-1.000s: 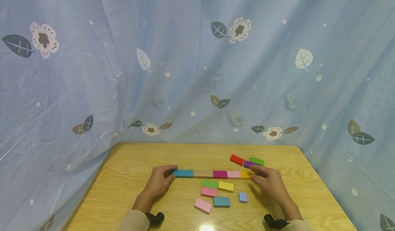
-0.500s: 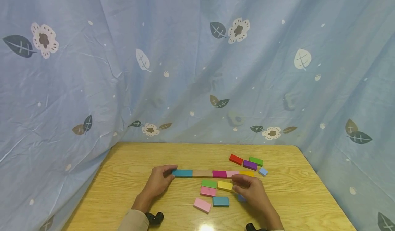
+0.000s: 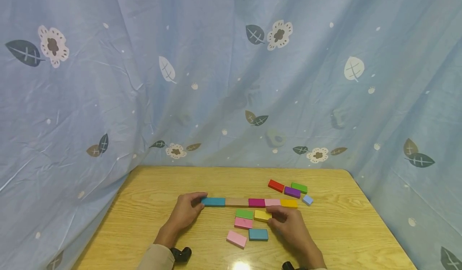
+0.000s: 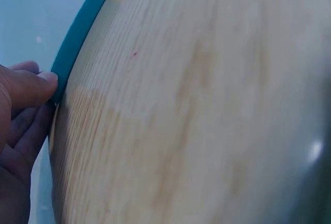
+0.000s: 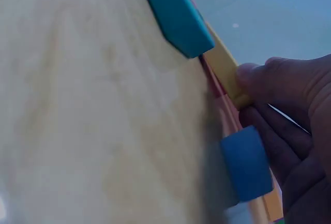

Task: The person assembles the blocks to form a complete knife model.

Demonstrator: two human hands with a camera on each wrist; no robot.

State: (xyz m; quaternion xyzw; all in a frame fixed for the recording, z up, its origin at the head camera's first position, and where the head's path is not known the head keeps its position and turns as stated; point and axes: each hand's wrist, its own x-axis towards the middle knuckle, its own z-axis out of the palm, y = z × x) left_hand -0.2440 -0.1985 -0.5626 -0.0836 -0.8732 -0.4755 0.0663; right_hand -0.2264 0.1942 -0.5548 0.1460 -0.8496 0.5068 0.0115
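A row of blocks crosses the wooden table: a blue block [image 3: 213, 202], a tan block [image 3: 236, 202], then magenta [image 3: 256, 203], light pink and orange-yellow [image 3: 288, 203] ones. My left hand [image 3: 185, 213] holds the blue block's left end, thumb at its near side in the left wrist view. Below the row, my right hand [image 3: 290, 224] pinches the right end of a yellow block [image 3: 262, 216]; the right wrist view shows the thumb on that block [image 5: 223, 69]. A small blue block [image 5: 247, 164] stands near those fingers, hidden by the hand in the head view.
Near the yellow block lie green [image 3: 244, 214], pink [image 3: 243, 223], teal [image 3: 258, 234] and light pink [image 3: 236, 239] blocks. Red [image 3: 276, 185], purple [image 3: 292, 192], green [image 3: 299, 187] and light blue [image 3: 307, 199] blocks lie at the back right. A patterned curtain [image 3: 216, 101] hangs behind the table.
My right hand has left the orange-yellow block at the row's right end and moved left and nearer, onto the loose yellow block. My left hand stays at the blue block.
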